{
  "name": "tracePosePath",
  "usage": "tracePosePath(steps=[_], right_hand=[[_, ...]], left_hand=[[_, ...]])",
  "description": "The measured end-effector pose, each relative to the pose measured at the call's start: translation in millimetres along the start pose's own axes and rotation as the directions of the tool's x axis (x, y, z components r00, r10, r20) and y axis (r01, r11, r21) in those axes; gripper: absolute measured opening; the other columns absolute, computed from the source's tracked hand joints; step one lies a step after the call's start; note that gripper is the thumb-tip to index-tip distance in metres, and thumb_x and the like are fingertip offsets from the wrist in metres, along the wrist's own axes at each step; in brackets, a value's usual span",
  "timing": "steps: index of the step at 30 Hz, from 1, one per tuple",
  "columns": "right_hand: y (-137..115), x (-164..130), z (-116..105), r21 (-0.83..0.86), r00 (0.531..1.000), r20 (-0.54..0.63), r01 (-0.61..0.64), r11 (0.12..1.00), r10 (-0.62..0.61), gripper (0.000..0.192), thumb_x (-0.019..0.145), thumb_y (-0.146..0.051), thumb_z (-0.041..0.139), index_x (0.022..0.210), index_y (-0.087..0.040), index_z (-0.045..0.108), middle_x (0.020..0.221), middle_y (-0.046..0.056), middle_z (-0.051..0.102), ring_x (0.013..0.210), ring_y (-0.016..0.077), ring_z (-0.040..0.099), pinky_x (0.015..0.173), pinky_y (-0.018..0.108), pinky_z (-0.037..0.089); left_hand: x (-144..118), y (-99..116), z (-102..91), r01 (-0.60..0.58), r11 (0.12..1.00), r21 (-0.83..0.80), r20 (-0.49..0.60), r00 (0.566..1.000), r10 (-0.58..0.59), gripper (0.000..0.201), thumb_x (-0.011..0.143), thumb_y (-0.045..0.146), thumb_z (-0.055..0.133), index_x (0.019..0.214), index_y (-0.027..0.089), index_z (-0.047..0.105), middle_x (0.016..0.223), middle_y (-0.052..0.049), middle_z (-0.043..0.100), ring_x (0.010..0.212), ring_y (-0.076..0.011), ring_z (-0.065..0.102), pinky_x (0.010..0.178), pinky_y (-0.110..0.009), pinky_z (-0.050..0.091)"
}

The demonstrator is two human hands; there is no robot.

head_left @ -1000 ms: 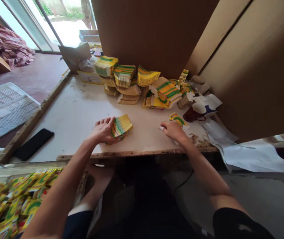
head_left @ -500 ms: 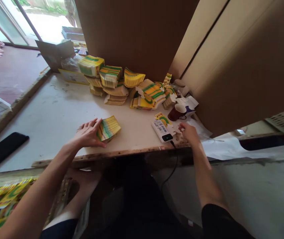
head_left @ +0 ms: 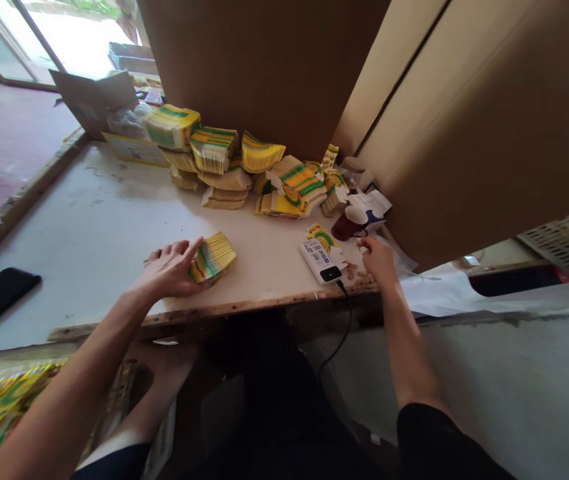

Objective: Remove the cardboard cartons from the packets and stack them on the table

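My left hand (head_left: 173,269) is wrapped around the left end of a bundle of flat yellow-and-green cartons (head_left: 218,255), which stands on the table near its front edge. Its thumb lies along the near side and the index finger along the far side. On the right, my right hand (head_left: 378,259) has its fingers pinched together just in front of a dark red mug (head_left: 348,223). Something small and whitish shows at those fingertips, too small to name. A white device with a black screen (head_left: 319,261) lies left of that hand, beside a loose yellow carton piece (head_left: 320,235).
Stacked bundles of yellow cartons (head_left: 214,152) line the back of the table (head_left: 109,233) against a tall cardboard box (head_left: 259,73). A black phone (head_left: 2,297) lies at the left. A cable (head_left: 348,327) hangs over the front edge. Yellow packets (head_left: 9,393) fill the lower left.
My right hand has shifted slightly toward the mug and its fingers have drawn together in a pinch. My left hand remains on the carton bundle. The whole view has turned a little.
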State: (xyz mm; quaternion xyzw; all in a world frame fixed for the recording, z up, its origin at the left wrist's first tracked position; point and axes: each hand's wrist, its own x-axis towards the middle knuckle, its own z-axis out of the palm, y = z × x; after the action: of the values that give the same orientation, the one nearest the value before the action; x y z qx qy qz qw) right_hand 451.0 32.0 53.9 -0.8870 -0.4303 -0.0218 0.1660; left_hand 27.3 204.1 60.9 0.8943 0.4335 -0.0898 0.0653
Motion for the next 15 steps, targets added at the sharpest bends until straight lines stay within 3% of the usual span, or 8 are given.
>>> tracePosePath(steps=[5, 15], right_hand=[[-8, -1, 9, 0.060, 0.998, -0.019, 0.063, 0.996, -0.062, 0.043, 0.068, -0.009, 0.045, 0.101, -0.018, 0.072, 0.098, 0.009, 0.075, 0.096, 0.0259, 0.067, 0.089, 0.037, 0.049], [-38, -7, 14, 0.198, 0.971, -0.091, 0.236, 0.951, -0.222, 0.042, 0.067, -0.011, 0.044, 0.100, -0.016, 0.071, 0.102, 0.010, 0.074, 0.095, 0.0257, 0.067, 0.090, 0.041, 0.050]], left_hand=[[-1, 10, -4.9, 0.047, 0.998, 0.031, -0.008, 0.999, -0.047, 0.095, 0.069, 0.052, 0.057, 0.149, 0.014, 0.024, 0.137, -0.022, 0.046, 0.119, -0.0398, 0.047, 0.095, -0.047, 0.035], [4, 4, -6.1, 0.095, 0.995, 0.011, -0.076, 0.993, -0.094, 0.093, 0.066, 0.048, 0.059, 0.148, 0.017, 0.027, 0.136, -0.019, 0.048, 0.119, -0.0366, 0.047, 0.093, -0.045, 0.035]])
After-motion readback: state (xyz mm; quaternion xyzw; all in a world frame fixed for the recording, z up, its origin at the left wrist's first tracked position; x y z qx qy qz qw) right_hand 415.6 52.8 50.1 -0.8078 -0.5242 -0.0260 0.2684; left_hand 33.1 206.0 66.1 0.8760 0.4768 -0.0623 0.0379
